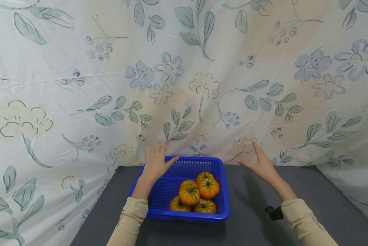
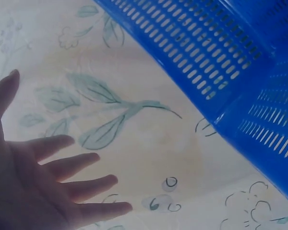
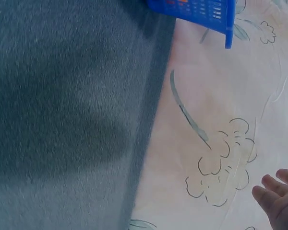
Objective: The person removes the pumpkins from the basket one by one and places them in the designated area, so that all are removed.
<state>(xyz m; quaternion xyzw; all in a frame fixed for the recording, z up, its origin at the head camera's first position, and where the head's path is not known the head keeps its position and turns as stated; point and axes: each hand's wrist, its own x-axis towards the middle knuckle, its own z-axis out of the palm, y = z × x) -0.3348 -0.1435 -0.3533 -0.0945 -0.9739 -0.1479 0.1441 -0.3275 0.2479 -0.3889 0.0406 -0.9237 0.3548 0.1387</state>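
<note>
A blue plastic basket with slotted walls stands on the dark table. Several orange pumpkins with green-tinged tops are piled in its right half. My left hand is raised over the basket's left side, fingers spread and thumb pointing right, holding nothing. The left wrist view shows that same palm with straight fingers, apart from the basket wall. To the right of the basket, my right hand hovers above the table with its thumb held away from the fingers. Only its fingertips show in the right wrist view.
The dark grey table runs back to a hanging floral cloth. Beside the right sleeve is a small black object. The basket's far rim lies close to the cloth.
</note>
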